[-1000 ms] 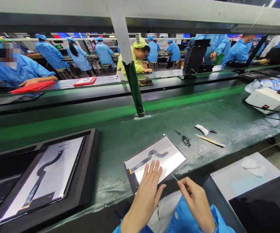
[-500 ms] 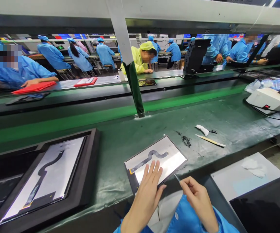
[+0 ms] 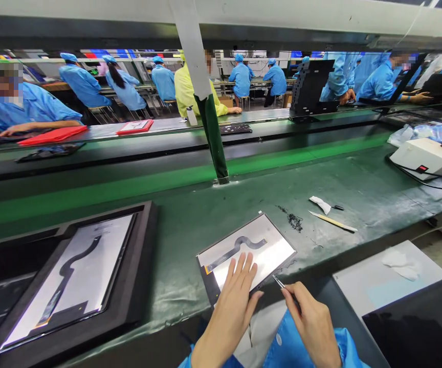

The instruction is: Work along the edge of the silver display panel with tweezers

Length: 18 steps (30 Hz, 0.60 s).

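Step in hand, as judged: edge work on the display panel (image 3: 277, 250), which lies on the desk (image 3: 182, 250) under your left hand (image 3: 234, 296), spread flat. Your right hand (image 3: 307, 313) pinches tweezers (image 3: 278, 282), tips just beside the near edge; contact unclear. Next move likely calls for steady pressure, careful aim.

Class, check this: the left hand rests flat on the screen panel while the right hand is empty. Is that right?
Not empty: the head view shows the right hand holding tweezers. The left hand does rest flat on the screen panel.
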Tool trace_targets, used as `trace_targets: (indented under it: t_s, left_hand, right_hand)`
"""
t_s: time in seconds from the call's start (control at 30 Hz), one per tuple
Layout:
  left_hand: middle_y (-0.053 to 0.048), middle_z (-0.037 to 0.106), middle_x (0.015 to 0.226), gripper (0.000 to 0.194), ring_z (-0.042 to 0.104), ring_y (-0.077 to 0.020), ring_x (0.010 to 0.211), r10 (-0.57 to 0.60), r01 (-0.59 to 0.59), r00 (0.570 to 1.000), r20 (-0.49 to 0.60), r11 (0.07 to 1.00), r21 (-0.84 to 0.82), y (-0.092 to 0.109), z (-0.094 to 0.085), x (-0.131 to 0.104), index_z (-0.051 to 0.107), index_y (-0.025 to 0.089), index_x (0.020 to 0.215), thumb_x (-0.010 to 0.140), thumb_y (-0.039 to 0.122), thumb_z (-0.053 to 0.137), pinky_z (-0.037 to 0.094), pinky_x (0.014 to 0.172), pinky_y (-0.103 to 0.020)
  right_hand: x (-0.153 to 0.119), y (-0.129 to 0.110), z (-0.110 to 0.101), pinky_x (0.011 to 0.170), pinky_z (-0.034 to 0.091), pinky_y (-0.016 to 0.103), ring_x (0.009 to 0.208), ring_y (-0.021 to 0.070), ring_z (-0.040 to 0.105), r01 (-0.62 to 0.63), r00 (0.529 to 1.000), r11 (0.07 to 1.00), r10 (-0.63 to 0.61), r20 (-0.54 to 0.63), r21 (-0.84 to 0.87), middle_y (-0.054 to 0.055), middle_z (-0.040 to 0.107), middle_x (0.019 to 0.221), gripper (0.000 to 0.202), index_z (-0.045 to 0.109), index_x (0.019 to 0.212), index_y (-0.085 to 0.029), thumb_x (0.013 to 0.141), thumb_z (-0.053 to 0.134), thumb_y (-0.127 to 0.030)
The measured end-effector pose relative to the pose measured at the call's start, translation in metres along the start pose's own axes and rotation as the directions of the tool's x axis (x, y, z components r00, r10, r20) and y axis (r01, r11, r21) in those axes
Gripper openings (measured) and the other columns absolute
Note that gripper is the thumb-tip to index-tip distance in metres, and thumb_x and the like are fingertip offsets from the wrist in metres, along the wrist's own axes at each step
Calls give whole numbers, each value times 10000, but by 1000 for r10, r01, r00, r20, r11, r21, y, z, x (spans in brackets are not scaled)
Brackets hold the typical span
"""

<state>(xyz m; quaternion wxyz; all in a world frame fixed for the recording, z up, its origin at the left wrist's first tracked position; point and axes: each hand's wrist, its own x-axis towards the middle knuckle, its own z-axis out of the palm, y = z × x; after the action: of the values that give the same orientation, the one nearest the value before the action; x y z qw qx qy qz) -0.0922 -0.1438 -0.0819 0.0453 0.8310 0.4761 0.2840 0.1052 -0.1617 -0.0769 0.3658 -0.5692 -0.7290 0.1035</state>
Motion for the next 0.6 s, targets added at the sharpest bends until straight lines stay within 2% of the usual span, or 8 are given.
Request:
trace_targets:
  t_s: [0.17, 0.27, 0.47, 0.6]
  left_hand:
    - [-146, 426, 1521, 494, 313, -298, 1436, 1, -1, 1000, 12, 1000, -2, -1, -1, 1, 275, 205, 1517, 1042, 274, 393, 401, 1117, -562]
    - [-157, 419, 1523, 491, 308, -303, 1437, 6, -6, 1000, 10, 1000, 8, 0, -1, 1, 271, 191, 1515, 1044, 269, 386, 405, 1110, -570]
    - [-159, 435, 1513, 502, 307, -296, 1438, 8, -8, 1000, 2, 1000, 6, 0, 0, 1, 255, 197, 1521, 1041, 261, 385, 392, 1116, -571]
    - [-152, 423, 1521, 505, 308, -296, 1435, -3, 3, 1000, 6, 1000, 3, 0, -1, 1, 266, 208, 1522, 1037, 269, 396, 387, 1120, -567]
  right_hand:
    - [0, -1, -1, 443, 431, 188, 440, 114, 613, -1, 1000, 1000, 1, 12, -28, 8, 648, 631, 435, 645, 796, -216, 1049, 335, -385]
    - [1, 1, 1, 462, 446, 199, 462, 123, 626, -25, 1000, 999, 24, 15, 24, 8, 661, 639, 442, 630, 797, -215, 1049, 324, -409]
    - [4, 5, 3, 473, 469, 195, 490, 136, 592, -233, 970, 943, 208, 123, 237, -18, 632, 578, 426, 588, 716, -228, 1005, 409, -484]
    - [4, 4, 2, 441, 451, 189, 485, 136, 587, -299, 954, 904, 272, 128, 307, -15, 628, 576, 442, 605, 710, -220, 978, 439, -529]
